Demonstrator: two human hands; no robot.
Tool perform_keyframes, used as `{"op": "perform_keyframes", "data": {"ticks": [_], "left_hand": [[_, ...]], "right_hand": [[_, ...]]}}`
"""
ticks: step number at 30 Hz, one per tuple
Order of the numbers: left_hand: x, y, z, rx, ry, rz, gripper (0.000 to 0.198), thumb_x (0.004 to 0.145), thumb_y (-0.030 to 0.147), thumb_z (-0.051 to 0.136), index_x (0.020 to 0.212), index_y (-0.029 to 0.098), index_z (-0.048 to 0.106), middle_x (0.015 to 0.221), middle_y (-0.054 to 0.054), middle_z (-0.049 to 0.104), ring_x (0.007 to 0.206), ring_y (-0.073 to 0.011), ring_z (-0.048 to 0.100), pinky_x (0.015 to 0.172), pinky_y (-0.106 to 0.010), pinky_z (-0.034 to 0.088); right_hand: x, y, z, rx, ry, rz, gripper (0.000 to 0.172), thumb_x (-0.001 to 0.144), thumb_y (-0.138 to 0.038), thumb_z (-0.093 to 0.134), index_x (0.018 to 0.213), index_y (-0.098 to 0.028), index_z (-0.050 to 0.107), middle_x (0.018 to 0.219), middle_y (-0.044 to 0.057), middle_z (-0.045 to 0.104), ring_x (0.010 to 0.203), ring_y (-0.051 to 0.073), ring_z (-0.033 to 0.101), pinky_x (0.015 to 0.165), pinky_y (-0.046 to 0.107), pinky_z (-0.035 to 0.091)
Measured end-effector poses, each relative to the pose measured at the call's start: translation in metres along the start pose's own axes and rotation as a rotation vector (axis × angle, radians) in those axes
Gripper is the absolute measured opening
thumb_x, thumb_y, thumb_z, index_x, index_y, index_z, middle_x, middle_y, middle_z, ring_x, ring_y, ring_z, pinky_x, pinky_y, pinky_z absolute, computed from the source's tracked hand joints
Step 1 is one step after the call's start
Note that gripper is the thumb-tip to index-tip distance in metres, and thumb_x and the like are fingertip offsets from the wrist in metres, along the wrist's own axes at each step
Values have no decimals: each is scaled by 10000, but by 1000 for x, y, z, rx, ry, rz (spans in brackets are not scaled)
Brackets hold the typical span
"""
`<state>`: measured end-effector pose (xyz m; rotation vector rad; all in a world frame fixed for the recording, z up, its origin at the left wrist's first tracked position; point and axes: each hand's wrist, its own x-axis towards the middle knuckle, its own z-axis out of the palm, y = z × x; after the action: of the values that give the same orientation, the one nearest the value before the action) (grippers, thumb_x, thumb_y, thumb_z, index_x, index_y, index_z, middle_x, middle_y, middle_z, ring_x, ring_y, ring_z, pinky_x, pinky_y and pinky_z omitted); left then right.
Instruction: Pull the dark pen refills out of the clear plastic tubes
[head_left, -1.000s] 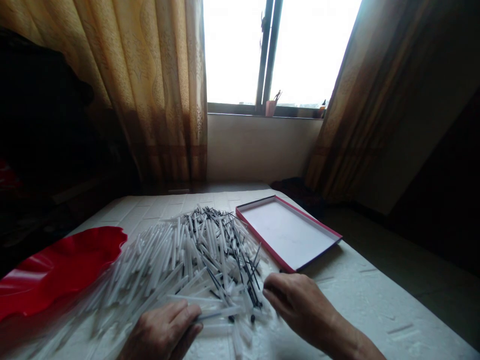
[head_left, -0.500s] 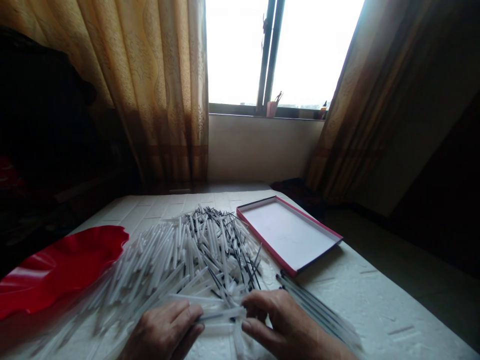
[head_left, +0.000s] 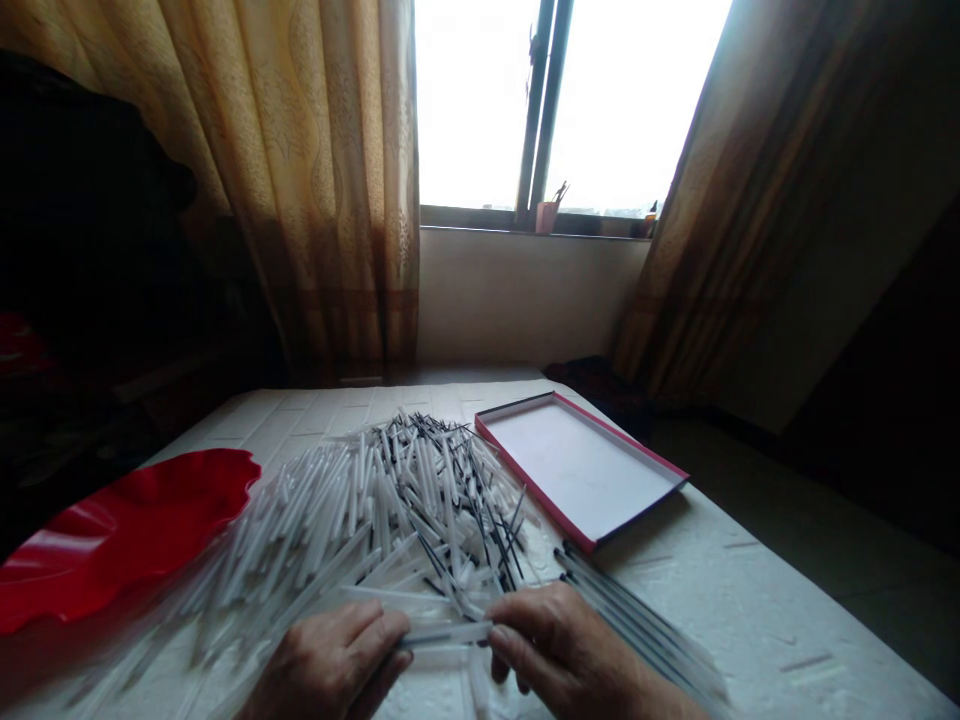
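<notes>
Low in the view, my left hand [head_left: 337, 655] is closed around one end of a slim translucent plastic tube [head_left: 448, 634]. A dark strip shows inside it. The thumb and index finger of my right hand [head_left: 544, 640] pinch the tube's other end, so it lies nearly level between both hands. Just beyond my hands spreads a large heap of similar whitish tubes [head_left: 319, 505], mixed with thin black sticks [head_left: 499, 530] on its right side. Beside my right hand lie several dark-tipped tubes [head_left: 637, 620] in a row with dark cores.
A shallow tray [head_left: 581, 465] with a pink-red rim and white inside rests on the white table [head_left: 757, 590], right of the heap. At the left is a red wavy-edged plastic dish [head_left: 150, 525]. Behind the table are curtains [head_left: 337, 180] and a window with a pink cup [head_left: 546, 216] on its sill.
My right thumb and fingers have come together on the tube's right end; before, they were further apart beside it. The left hand keeps its grip almost unmoved.
</notes>
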<state>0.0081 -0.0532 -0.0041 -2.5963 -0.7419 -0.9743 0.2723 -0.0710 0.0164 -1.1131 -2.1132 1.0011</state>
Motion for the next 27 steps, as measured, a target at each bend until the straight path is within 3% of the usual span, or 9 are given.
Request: {"op": "perform_keyframes", "data": {"ticks": [7,10,13,17,20,23,27], "left_hand": [[2,-2,1,-17,-10,-16,280,1072,284,337,1016,207,601,745,-6,713,601,-138,721,543,-198,537],[1,-2,1,-32,-9,-21,276,1069,275,344,1009,205,604,742,-1,707,601,-132,717,548,-190,532],[0,-2,2,-33,5,-23,285,1069,284,343,1002,210,610,733,5,702,585,-127,706,539,-188,523],[0,-1,2,-18,7,-25,302,1068,289,340,982,215,621,711,9,696,559,-121,697,529,-183,522],[-1,-4,3,-4,3,-35,291,1066,289,350,993,211,621,726,4,719,590,-130,722,556,-188,547],[-3,-6,3,7,11,-29,263,1063,289,369,1048,195,614,785,-8,757,660,-133,755,606,-184,574],[-4,-7,2,9,30,-37,257,1066,289,366,1093,184,600,814,-8,778,683,-125,768,636,-177,586]], "right_hand": [[-1,4,1,347,-62,89,525,955,-588,447,794,-136,660,651,40,642,517,105,551,524,200,461],[0,0,1,346,-49,110,456,945,-533,483,759,-147,641,640,28,636,513,103,543,526,203,456],[1,-5,2,169,0,120,368,930,-395,489,682,-168,637,590,6,613,507,107,537,518,201,428],[0,-3,3,-141,134,6,339,886,-298,498,586,-188,613,519,-13,567,498,108,501,524,210,385],[-1,-1,-4,-206,249,-11,363,882,-275,470,550,-188,586,501,-18,536,482,107,474,506,218,362],[-4,3,-18,-119,413,28,385,895,-300,448,558,-185,594,500,-11,533,480,123,490,482,229,371],[-9,14,-41,117,766,84,366,895,-381,528,627,-177,671,539,13,612,505,154,558,494,245,444]]}}
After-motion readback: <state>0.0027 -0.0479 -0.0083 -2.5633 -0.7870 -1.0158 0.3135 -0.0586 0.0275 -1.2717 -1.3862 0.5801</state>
